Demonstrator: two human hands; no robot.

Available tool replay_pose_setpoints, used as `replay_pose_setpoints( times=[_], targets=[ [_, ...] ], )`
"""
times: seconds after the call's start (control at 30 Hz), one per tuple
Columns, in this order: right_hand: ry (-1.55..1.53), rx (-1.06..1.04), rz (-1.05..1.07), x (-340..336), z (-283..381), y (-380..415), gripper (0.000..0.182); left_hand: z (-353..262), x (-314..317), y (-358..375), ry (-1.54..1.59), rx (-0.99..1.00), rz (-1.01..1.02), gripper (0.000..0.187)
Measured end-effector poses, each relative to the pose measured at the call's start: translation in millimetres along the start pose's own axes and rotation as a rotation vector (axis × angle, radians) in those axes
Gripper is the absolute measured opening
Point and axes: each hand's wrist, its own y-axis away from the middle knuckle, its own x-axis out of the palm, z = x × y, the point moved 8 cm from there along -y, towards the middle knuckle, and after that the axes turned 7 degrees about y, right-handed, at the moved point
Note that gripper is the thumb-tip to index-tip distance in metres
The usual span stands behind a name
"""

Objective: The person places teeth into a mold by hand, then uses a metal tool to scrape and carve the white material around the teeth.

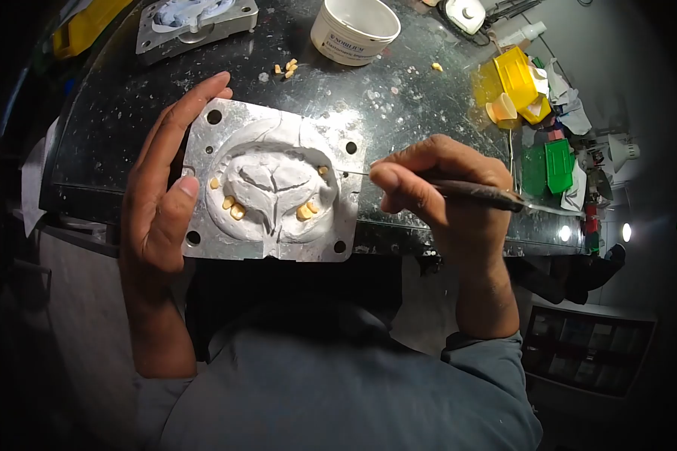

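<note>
My left hand (156, 199) grips the left edge of a square metal dental flask half (237, 246), its thumb on the front face and its fingers along the far side. White plaster (259, 199) fills the flask, with a round rim and a raised, grooved middle. Several yellowish artificial teeth (237, 211) sit in the plaster on both sides. In a pinch, my right hand (455, 177) holds a dental carving tool (481, 192) with a dark handle. Its thin metal tip points left to the flask's right edge, near a single tooth (323, 171); contact cannot be made out.
Loose teeth (287, 68) lie on the dark, speckled bench (414, 105) beyond the flask. A white labelled tub (353, 34) and another metal flask part (195, 26) stand farther back. Yellow (515, 79) and green (558, 165) bins line the right side.
</note>
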Motion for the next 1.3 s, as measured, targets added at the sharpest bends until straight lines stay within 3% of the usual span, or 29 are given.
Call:
replay_pose_setpoints(
  times=[0.1, 0.27, 0.33, 0.43, 0.77, 0.87, 1.0, 1.03, 1.1, 1.13, 1.23, 1.27, 1.3],
  targets=[
    [0.155, -0.032, 0.016, 3, 10, -3, 0.024, 1, 1, 0, 0.058, -0.004, -0.016, 0.075],
    [0.060, -0.063, -0.055, 9, 4, -6, 0.026, 2, -1, 1, 0.055, 0.001, -0.012, 0.075],
    [0.306, -0.306, -0.130, 8, 22, -4, 0.025, 3, -1, 1, 0.053, -0.005, -0.013, 0.075],
    [0.385, -0.378, -0.076, 12, 25, -5, 0.023, 3, -1, 1, 0.069, 0.001, -0.012, 0.074],
    [0.296, -0.370, -0.114, 15, 16, -11, 0.021, 4, -1, 1, 0.093, -0.021, -0.013, 0.073],
    [-0.201, -0.063, -0.046, 20, -12, -19, 0.026, 5, -2, 2, 0.096, -0.025, -0.021, 0.072],
    [-0.289, 0.161, 0.070, 23, -34, -24, 0.035, 4, -2, 1, 0.086, -0.017, -0.013, 0.072],
    [-0.289, 0.161, 0.069, 26, -36, -24, 0.035, 4, -2, 1, 0.086, -0.016, -0.012, 0.072],
    [-0.683, 0.014, -0.073, 20, -34, -27, 0.034, 4, -2, 1, 0.103, -0.021, -0.022, 0.072],
    [-0.696, -0.002, 0.089, 16, -29, -29, 0.033, 4, -3, 2, 0.102, -0.021, -0.023, 0.072],
    [-0.424, -0.140, 0.036, 14, -9, -21, 0.021, 3, -2, 1, 0.080, -0.020, -0.002, 0.073],
    [0.033, -0.343, 0.065, 10, 10, -18, 0.016, 4, -2, 1, 0.093, -0.024, -0.008, 0.073],
    [0.183, -0.283, 0.104, 13, 17, -13, 0.022, 4, -2, 2, 0.105, -0.029, -0.012, 0.073]
  ],
)
